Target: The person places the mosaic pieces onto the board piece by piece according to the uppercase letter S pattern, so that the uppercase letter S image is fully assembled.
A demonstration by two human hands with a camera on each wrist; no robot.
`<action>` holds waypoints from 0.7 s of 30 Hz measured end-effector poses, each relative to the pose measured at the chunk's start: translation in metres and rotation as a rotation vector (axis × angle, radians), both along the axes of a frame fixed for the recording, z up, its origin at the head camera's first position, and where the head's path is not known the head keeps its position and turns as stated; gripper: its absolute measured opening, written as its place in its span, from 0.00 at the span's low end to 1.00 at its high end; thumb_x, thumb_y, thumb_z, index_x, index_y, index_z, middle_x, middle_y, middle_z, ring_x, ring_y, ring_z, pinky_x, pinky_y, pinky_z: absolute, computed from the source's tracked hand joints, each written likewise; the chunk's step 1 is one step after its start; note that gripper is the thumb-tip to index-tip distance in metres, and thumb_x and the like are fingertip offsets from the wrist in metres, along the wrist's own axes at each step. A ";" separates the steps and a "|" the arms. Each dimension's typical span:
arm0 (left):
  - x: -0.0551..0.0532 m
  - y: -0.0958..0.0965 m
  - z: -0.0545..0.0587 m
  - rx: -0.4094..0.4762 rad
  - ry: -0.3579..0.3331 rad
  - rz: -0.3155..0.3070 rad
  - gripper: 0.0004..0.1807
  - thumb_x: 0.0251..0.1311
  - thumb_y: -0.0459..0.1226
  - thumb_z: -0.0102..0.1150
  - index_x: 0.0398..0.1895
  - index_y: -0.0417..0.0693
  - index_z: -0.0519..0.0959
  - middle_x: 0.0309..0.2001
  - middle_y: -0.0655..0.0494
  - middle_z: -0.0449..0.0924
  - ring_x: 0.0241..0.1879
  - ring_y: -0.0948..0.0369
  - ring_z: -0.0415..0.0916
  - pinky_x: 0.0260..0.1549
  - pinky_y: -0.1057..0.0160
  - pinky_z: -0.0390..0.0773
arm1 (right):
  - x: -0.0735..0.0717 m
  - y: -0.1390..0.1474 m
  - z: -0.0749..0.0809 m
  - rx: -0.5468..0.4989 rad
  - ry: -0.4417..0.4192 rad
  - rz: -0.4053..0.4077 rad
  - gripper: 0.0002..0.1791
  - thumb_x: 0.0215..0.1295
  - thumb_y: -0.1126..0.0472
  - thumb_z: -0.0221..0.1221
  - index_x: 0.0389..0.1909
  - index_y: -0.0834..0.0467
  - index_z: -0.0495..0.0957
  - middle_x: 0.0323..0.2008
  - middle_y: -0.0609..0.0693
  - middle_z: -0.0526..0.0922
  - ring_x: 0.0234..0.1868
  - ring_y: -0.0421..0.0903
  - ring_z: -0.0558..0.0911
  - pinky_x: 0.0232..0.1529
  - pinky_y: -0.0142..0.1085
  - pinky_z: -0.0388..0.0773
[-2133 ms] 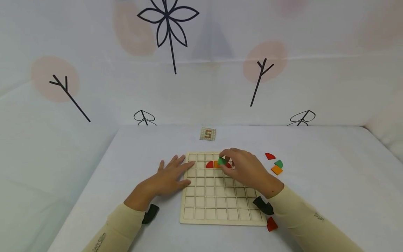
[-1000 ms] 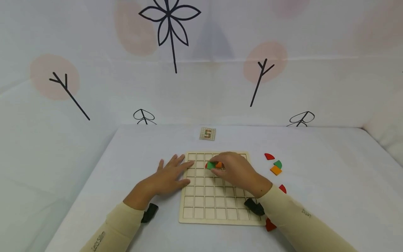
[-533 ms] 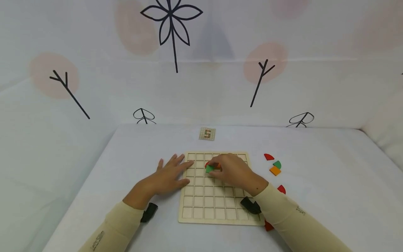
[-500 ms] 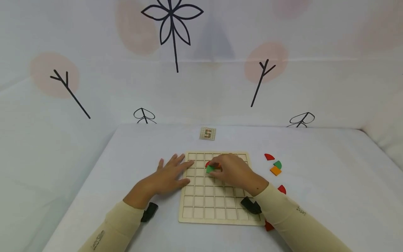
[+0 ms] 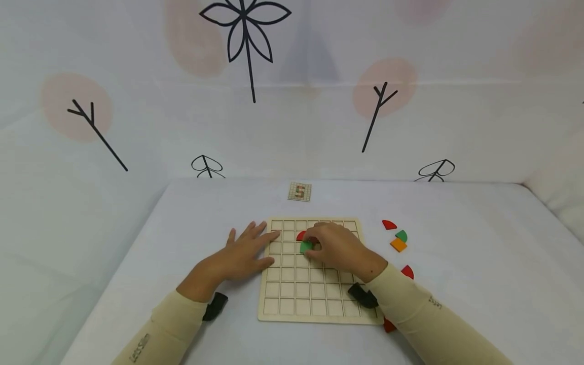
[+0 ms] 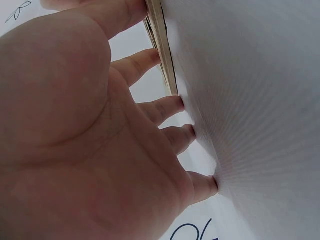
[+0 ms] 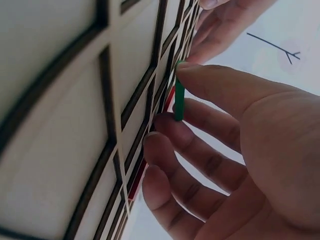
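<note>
A wooden grid board point(image 5: 315, 299) lies flat on the white table. My right hand point(image 5: 335, 248) is over its upper rows and pinches a thin green piece point(image 5: 305, 246) point(image 7: 178, 97) between thumb and fingers, right above the board point(image 7: 75, 125). A red piece point(image 5: 300, 235) sits in a cell just behind it; a red edge point(image 7: 137, 180) shows under my fingers. My left hand point(image 5: 248, 251) lies flat with straight fingers on the table, fingertips point(image 6: 172, 105) touching the board's left edge point(image 6: 159, 45).
Loose pieces lie right of the board: a red one point(image 5: 389, 224), a green one point(image 5: 402, 235), an orange square point(image 5: 398, 245), another red point(image 5: 407, 271) and one more red point(image 5: 388, 326) by my right sleeve. A small pattern card point(image 5: 299, 191) lies behind the board.
My right hand carried the green piece leftward and down, from the top middle of the board to the cell under the red piece. The left hand stayed put.
</note>
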State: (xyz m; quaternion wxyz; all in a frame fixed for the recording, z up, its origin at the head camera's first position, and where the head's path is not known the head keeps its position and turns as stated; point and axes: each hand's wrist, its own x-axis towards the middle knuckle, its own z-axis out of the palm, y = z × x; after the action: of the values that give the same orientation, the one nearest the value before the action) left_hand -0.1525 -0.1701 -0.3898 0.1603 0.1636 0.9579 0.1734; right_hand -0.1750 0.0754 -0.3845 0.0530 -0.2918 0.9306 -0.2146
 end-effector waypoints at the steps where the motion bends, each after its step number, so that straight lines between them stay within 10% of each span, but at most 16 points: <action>1: 0.000 0.000 0.000 0.001 -0.001 0.001 0.36 0.69 0.52 0.57 0.78 0.68 0.57 0.82 0.52 0.43 0.82 0.49 0.33 0.74 0.33 0.31 | 0.000 0.000 0.000 -0.002 -0.003 0.000 0.11 0.61 0.57 0.70 0.44 0.53 0.86 0.33 0.41 0.82 0.35 0.38 0.77 0.38 0.33 0.76; 21: -0.001 -0.002 -0.002 0.015 -0.001 -0.014 0.36 0.70 0.52 0.56 0.78 0.67 0.57 0.82 0.52 0.42 0.82 0.48 0.32 0.73 0.32 0.30 | 0.001 0.003 -0.002 0.015 0.025 0.028 0.12 0.64 0.56 0.67 0.48 0.52 0.86 0.36 0.42 0.81 0.32 0.36 0.74 0.33 0.30 0.74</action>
State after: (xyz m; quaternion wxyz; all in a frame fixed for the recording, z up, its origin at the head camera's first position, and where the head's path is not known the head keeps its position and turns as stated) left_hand -0.1530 -0.1720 -0.3915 0.1606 0.1713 0.9553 0.1797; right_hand -0.1738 0.0779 -0.3867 0.0465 -0.3072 0.9285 -0.2032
